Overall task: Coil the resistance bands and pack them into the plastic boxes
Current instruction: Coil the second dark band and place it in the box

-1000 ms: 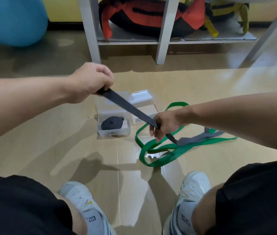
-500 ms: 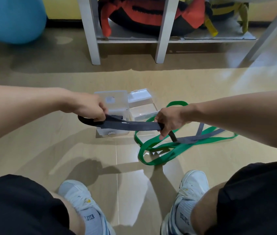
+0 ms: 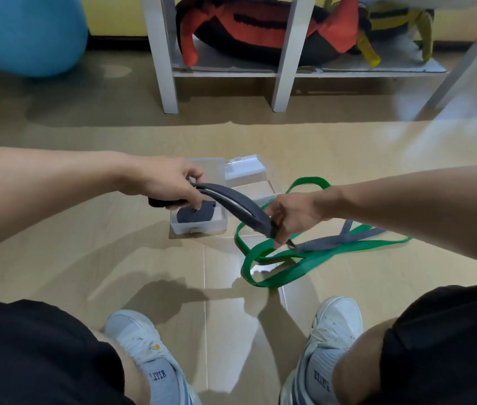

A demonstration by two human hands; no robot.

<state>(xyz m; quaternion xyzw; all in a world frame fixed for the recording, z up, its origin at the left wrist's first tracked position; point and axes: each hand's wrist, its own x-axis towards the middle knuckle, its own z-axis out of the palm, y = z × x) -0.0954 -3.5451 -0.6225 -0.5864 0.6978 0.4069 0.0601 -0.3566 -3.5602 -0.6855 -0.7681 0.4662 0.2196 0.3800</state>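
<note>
A dark grey resistance band (image 3: 237, 204) arches between my two hands above the floor. My left hand (image 3: 170, 185) grips its folded end, just above an open clear plastic box (image 3: 199, 228). A coiled black band (image 3: 194, 214) lies inside that box. My right hand (image 3: 292, 214) pinches the grey band lower down, and the rest of it trails to the right across the floor. A green band (image 3: 278, 274) lies in loose loops under my right hand. A second clear box (image 3: 246, 171) stands open behind the first.
A white shelf frame (image 3: 285, 68) stands at the back with a red and black bag (image 3: 260, 27) and a yellow one on it. A blue exercise ball (image 3: 23, 33) sits far left. My knees and white shoes (image 3: 149, 358) fill the near floor.
My left hand came down from high on the left to just over the box and folded the grey band's end back. The stretch between my hands went from taut to arched.
</note>
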